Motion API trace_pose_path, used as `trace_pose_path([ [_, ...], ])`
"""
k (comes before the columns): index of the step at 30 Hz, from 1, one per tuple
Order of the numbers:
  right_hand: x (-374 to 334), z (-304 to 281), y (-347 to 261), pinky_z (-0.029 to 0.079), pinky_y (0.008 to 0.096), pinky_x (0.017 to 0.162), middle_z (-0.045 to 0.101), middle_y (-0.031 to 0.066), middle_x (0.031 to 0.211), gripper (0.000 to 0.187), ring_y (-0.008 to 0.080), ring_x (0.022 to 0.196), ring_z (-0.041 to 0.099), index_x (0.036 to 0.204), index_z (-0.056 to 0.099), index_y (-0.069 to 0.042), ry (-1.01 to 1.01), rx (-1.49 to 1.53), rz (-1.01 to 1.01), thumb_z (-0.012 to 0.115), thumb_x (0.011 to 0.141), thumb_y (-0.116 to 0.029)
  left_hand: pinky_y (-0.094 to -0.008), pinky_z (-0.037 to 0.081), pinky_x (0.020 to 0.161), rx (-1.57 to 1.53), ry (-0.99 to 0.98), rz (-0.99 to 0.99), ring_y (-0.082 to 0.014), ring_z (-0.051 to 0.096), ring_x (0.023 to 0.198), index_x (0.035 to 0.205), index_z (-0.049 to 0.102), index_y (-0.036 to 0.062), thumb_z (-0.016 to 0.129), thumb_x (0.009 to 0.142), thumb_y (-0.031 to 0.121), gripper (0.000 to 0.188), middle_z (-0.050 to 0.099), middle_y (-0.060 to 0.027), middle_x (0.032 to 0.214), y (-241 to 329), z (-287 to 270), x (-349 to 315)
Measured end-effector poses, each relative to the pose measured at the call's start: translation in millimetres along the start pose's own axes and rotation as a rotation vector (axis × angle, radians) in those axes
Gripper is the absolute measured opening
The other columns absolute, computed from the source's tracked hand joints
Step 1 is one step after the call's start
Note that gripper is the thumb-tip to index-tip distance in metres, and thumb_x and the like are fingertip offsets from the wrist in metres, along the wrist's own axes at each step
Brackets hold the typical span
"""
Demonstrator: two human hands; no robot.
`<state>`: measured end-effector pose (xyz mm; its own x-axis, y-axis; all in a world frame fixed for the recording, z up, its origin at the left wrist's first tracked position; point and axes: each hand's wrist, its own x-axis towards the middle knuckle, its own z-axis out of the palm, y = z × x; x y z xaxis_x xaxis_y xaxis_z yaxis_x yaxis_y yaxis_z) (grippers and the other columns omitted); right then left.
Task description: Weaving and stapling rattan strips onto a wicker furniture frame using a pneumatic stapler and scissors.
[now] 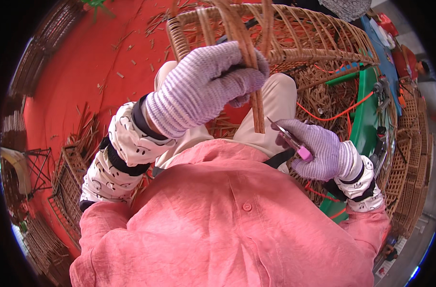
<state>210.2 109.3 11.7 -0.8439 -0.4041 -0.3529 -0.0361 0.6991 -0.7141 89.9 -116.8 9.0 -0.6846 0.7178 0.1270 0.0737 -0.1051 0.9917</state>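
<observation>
My left hand (206, 86), in a purple-and-white striped knit glove, is closed around a flat brown rattan strip (258, 112). The strip's cut lower end hangs below my fist; its upper part loops out of the picture. In my gloved right hand (318, 146) is a small knife (289, 136) with a pink handle end. Its pointed blade faces up and left, just right of the strip's end and apart from it. Beyond both hands, above my knees, stands a curved wicker frame (323, 55) with open ribs and a wrapped rim.
Rattan scraps litter the red floor covering (60, 129) and heap up beneath the frame. To the right, a green plastic piece (366, 110) carries tools and an orange hose (340, 117). Stacked wicker pieces (404, 162) line the right side; more wicker items stand at left.
</observation>
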Motion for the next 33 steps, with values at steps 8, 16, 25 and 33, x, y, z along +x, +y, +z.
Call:
trace_pose_path([
  [8, 20.7, 8.3, -16.3, 0.045, 0.0391, 0.088, 0.056, 0.022, 0.109, 0.063, 0.0363, 0.102, 0.056, 0.124, 0.043, -0.001, -0.087, -0.111, -0.017, 0.059, 0.068, -0.023, -0.02, 0.046, 0.057, 0.095, 0.009, 0.083, -0.0059, 0.053, 0.064, 0.096, 0.058, 0.0017, 0.056, 0.087, 0.007, 0.011, 0.057, -0.0006, 0.077, -14.5, -3.7, -6.7],
  [16, 21.7, 11.6, -16.3, 0.047, 0.0389, 0.083, 0.058, 0.0221, 0.102, 0.055, 0.0361, 0.096, 0.057, 0.118, 0.048, 0.0, -0.097, -0.059, -0.011, 0.058, 0.069, -0.023, -0.0206, 0.048, 0.061, 0.082, 0.02, 0.118, -0.0072, 0.054, 0.066, 0.096, 0.057, 0.0011, 0.056, 0.086, 0.005, 0.011, 0.057, -0.0014, 0.077, -16.2, -1.2, -10.6],
  [25, -25.7, 22.8, 24.2, 0.048, 0.039, 0.063, 0.06, 0.0127, 0.077, 0.037, 0.0321, 0.072, 0.06, 0.101, 0.055, -0.005, 0.267, -0.23, 0.004, 0.059, 0.066, -0.014, -0.0244, 0.045, 0.062, 0.271, 0.202, 0.227, -0.0118, 0.054, 0.067, 0.093, 0.054, -0.0021, 0.047, 0.085, -0.004, 0.011, 0.055, -0.007, 0.084, -14.6, -15.1, -22.9],
  [33, -273.4, 19.4, 139.4, 0.045, 0.0408, 0.087, 0.055, 0.0214, 0.114, 0.068, 0.0353, 0.097, 0.058, 0.123, 0.043, -0.004, 0.896, -0.381, 1.627, 0.065, 0.068, -0.037, -0.0218, 0.037, 0.056, 0.407, 0.269, 0.107, -0.0075, 0.044, 0.063, 0.107, 0.053, 0.0002, 0.047, 0.092, 0.009, 0.018, 0.05, -0.0021, 0.08, -53.8, -79.1, -39.9],
])
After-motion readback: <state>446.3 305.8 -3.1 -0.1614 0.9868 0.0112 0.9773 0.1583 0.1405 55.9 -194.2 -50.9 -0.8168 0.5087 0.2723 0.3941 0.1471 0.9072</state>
